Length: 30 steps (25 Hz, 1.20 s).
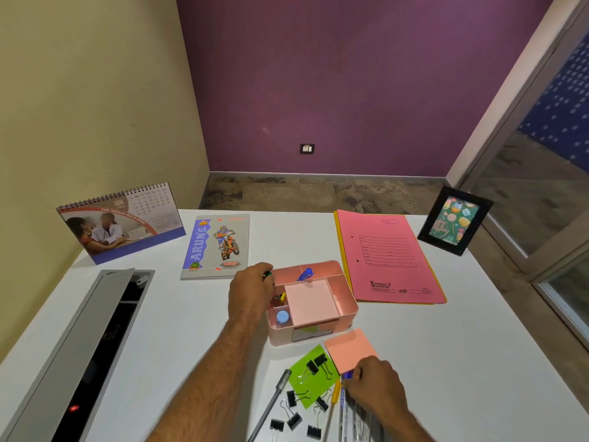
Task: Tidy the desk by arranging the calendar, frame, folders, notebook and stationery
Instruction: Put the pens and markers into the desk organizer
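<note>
A pink desk organiser (345,309) sits mid-table holding a blue stapler (305,274), a pink note pad, a blue-capped bottle (282,317) and some pens. My left hand (251,290) hovers at its left compartment, gripping a green-tipped pen (268,274). My right hand (376,389) pinches a blue-capped pen (347,375) among pens lying near the front edge. Beside it lie an orange sticky pad (349,349), a green sticky pad (314,382) and several black binder clips (291,417). The calendar (122,223) stands back left, the notebook (216,245) behind the organiser, pink folders (387,256) to the right, and the frame (454,220) at back right.
A grey cable tray with an open lid (86,349) runs along the table's left side. A grey pen (271,403) lies at the front. The white table (178,323) ends at the far edge, with floor and a purple wall behind.
</note>
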{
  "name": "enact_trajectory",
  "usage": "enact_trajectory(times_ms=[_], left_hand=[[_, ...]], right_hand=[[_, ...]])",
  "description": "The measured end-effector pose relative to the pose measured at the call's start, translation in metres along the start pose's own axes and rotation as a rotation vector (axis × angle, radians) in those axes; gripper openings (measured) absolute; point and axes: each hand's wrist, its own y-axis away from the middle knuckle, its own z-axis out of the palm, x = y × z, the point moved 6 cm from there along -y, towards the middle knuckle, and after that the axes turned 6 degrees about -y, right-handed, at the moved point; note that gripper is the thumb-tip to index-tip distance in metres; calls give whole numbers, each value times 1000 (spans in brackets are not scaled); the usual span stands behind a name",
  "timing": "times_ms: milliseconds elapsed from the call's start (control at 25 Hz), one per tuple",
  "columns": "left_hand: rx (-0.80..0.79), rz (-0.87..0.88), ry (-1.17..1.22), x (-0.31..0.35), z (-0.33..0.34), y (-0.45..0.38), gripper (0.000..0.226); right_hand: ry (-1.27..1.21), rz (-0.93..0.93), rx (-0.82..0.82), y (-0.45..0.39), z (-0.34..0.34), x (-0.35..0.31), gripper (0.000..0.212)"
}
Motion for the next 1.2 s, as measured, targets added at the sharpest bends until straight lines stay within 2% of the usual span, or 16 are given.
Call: enact_trajectory(times_ms=[240, 360, 440, 480, 560, 640, 760, 920, 1040, 1200], left_hand=[[-90, 51, -132, -1, 9, 4, 28], [-164, 35, -139, -4, 17, 3, 37], [-149, 31, -97, -3, 17, 7, 41], [-105, 63, -74, -1, 15, 9, 42], [4, 186, -19, 11, 8, 14, 36], [30, 286, 99, 25, 5, 18, 26], [-91, 421, 313, 51, 8, 32, 26], [-214, 577, 335, 81, 13, 50, 28], [-197, 590, 373, 88, 11, 50, 15], [-251, 622, 338, 90, 11, 52, 26]], right_hand=[[55, 89, -57, -1, 9, 0, 40], [-79, 159, -85, -1, 14, 6, 43], [-188, 176, -52, 1, 11, 8, 32], [-243, 153, -8, 2, 7, 6, 24], [-392, 35, 71, 6, -4, -5, 36], [-541, -102, 127, 12, -18, -21, 40], [-669, -284, 154, 16, -42, -55, 32], [-684, -498, 274, 17, -77, -98, 22], [-673, -538, 295, 13, -91, -113, 18], [-697, -485, 270, 5, -92, -106, 25]])
